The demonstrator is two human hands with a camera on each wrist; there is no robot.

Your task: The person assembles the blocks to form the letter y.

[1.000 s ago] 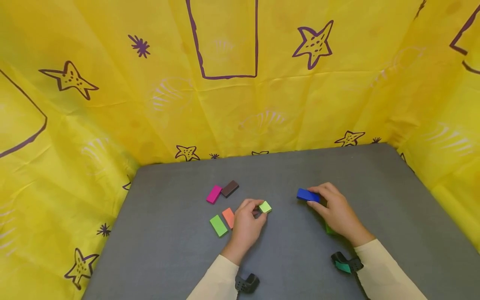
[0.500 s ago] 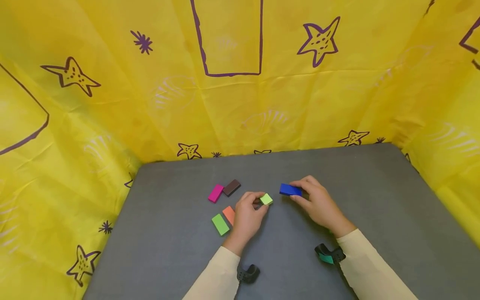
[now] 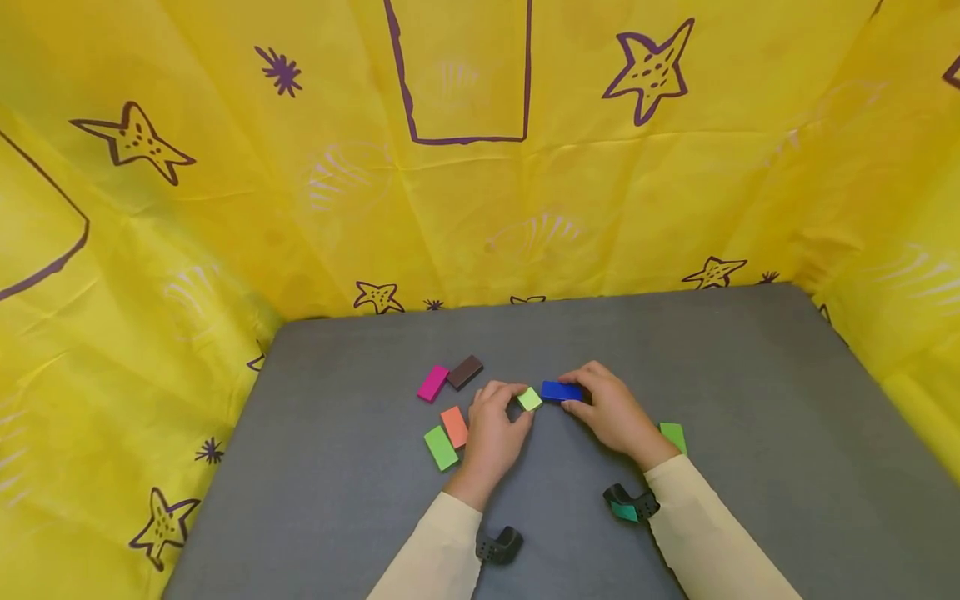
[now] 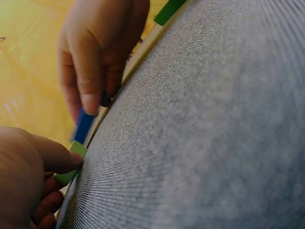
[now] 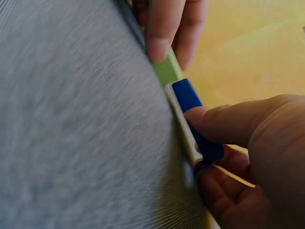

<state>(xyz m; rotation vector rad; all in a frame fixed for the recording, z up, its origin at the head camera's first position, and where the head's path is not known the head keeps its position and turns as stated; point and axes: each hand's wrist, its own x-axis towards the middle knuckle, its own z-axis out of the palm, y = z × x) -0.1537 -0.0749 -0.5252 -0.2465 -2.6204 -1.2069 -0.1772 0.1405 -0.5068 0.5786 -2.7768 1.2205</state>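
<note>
My left hand (image 3: pixel 495 433) pinches a small lime-green block (image 3: pixel 529 400) between thumb and index finger, low over the grey table (image 3: pixel 360 517). From the right, my right hand (image 3: pixel 617 418) grips a blue rectangular block (image 3: pixel 558 391) by its sides. The blue block's near end sits right beside the lime one; whether they touch, I cannot tell. In the right wrist view the blue block (image 5: pixel 187 94) shows a pale layer along its underside, and the lime block (image 5: pixel 167 71) lies just beyond its end. Fingers partly cover both blocks.
Left of my left hand lie an orange block (image 3: pixel 454 427) and a green block (image 3: pixel 441 448). Farther back, a magenta block (image 3: pixel 432 383) touches a dark brown block (image 3: pixel 465 372). Another green block (image 3: pixel 673 437) lies beyond my right wrist. A yellow patterned cloth (image 3: pixel 465 217) surrounds the table.
My right hand has carried the blue block leftward, up to the lime block. The green block by my right wrist has come into fuller view. My left hand has stayed nearly in place.
</note>
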